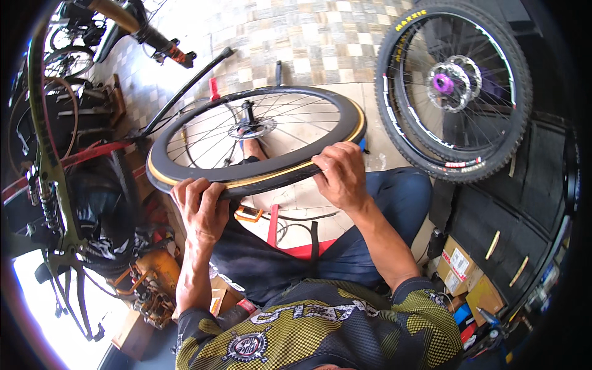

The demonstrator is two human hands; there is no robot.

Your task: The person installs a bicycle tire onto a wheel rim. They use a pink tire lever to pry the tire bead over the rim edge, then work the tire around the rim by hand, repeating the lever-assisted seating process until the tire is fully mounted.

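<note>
A deep black bicycle wheel point(259, 168) lies tilted in front of me, its near edge raised over my lap. The tire point(271, 181) on it is black with a tan sidewall, and a disc rotor point(253, 128) sits at the hub. On the near left edge my left hand point(200, 206) is closed, fingers curled over the tire. My right hand point(342, 176) grips the near right edge the same way, knuckles up. Both thumbs are mostly hidden beneath the tire. Through the spokes a bare foot point(251, 149) shows.
Two knobby-tired wheels, the front one with a purple hub point(443, 82), lean at the right. A green bike frame point(46, 154) stands on the left beside an orange compressor-like machine point(157, 274). Red stand legs point(273, 228) and an orange device point(248, 213) are below the wheel. Cardboard boxes point(456, 265) sit lower right.
</note>
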